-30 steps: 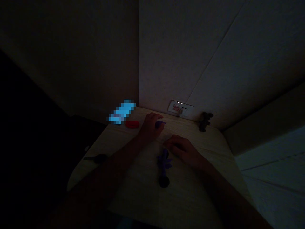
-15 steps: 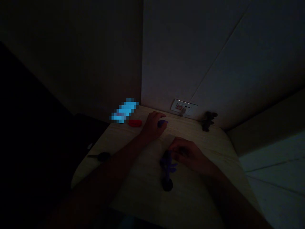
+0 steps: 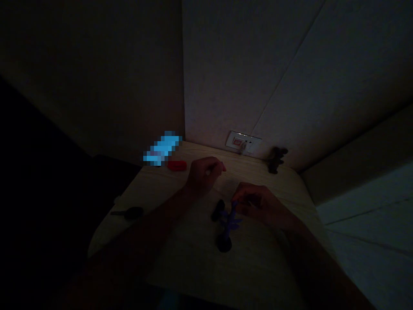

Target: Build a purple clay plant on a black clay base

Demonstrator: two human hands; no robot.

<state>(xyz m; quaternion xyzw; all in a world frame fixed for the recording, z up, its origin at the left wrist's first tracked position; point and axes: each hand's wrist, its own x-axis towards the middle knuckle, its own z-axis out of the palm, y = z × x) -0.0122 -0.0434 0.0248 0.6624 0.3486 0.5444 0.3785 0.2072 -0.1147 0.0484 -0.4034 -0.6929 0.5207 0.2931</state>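
Observation:
A purple plant-like toy (image 3: 229, 224) with leaf-like parts stands tilted on a dark round base (image 3: 224, 243) on the table. My right hand (image 3: 258, 204) is closed with its fingertips on the top of the toy's stem. Beyond and to the left, my left hand (image 3: 204, 174) is closed in a pinch around a small purple piece (image 3: 223, 165), mostly hidden by the fingers. Beside the toy's stem is a dark oval patch (image 3: 218, 210); in this dim light I cannot tell whether it is a part or a shadow.
A red object (image 3: 177, 165) lies left of my left hand, near a blurred bright rectangle (image 3: 163, 148). Toward the table's left edge lies a dark key-like object (image 3: 134, 213). A dark figurine (image 3: 277, 160) stands at the back right, near a wall socket (image 3: 243, 141).
My right hand has come to the purple toy's top, and the toy has gone from lying to tilted up on its base. My left fingers have closed further over the small purple piece.

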